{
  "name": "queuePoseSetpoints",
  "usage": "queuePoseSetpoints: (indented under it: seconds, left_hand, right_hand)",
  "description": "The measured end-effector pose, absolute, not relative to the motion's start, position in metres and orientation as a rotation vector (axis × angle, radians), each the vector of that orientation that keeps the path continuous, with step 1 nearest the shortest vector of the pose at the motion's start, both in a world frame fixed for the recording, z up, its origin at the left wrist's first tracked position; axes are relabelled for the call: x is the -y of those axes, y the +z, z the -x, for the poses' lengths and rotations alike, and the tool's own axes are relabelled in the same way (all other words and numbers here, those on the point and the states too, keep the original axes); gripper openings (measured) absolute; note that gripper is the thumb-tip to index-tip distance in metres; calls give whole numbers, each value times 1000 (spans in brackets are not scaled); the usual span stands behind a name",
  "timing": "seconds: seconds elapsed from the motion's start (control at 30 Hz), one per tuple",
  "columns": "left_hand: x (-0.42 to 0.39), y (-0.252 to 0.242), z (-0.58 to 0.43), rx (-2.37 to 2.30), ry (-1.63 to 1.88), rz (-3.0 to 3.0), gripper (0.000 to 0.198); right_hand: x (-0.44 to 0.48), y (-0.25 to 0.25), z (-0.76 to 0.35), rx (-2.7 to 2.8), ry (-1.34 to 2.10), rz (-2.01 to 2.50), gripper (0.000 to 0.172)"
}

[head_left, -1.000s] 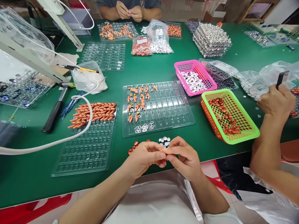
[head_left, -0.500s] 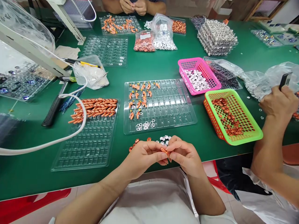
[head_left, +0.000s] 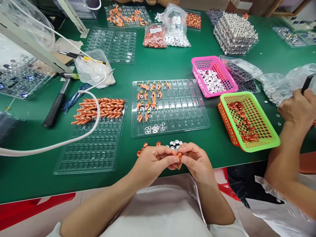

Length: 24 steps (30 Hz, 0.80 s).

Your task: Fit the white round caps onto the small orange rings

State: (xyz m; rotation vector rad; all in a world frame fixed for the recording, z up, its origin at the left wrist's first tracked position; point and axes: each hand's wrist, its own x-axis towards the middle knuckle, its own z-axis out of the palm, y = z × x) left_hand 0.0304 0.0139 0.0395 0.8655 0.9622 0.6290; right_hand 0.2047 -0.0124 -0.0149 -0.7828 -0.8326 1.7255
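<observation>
Between my left hand [head_left: 156, 161] and my right hand [head_left: 196, 161] is a small orange plastic part [head_left: 177, 155], pinched by the fingertips of both. Its far end is hidden by my fingers. Just beyond my hands, loose orange caps [head_left: 145, 144] and white round caps [head_left: 175, 143] lie on the green table. A clear compartment tray [head_left: 182, 113] sits further back, with several curved orange pieces [head_left: 153, 95] bearing dark and yellow tips in its left cells. White rings [head_left: 155, 128] are heaped in its front cells.
To the right stand a green basket [head_left: 268, 144] of orange caps and a pink basket [head_left: 229, 84] of white caps. On the left are a tray [head_left: 91, 158] with stacked orange pieces, a hammer [head_left: 55, 108] and a white cable [head_left: 74, 140]. A co-worker's hand [head_left: 297, 105] holds a dark object.
The orange part has turned between my fingertips, and my hands have drawn slightly closer around it. The view has tilted down a little; the co-worker's hands at the far side are now mostly cut off.
</observation>
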Motion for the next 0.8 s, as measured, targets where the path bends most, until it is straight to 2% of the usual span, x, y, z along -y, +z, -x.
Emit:
queuePoseSetpoints:
  seconds: [0.33,0.8]
  left_hand:
    - [-10,36,-33,-955,679,-746,22]
    - [-14,42,-31,-984,632,-808,21]
  right_hand:
    - [16,-19,-206,870,1663,850,15]
    - [16,-17,-209,1009,1562,868,19]
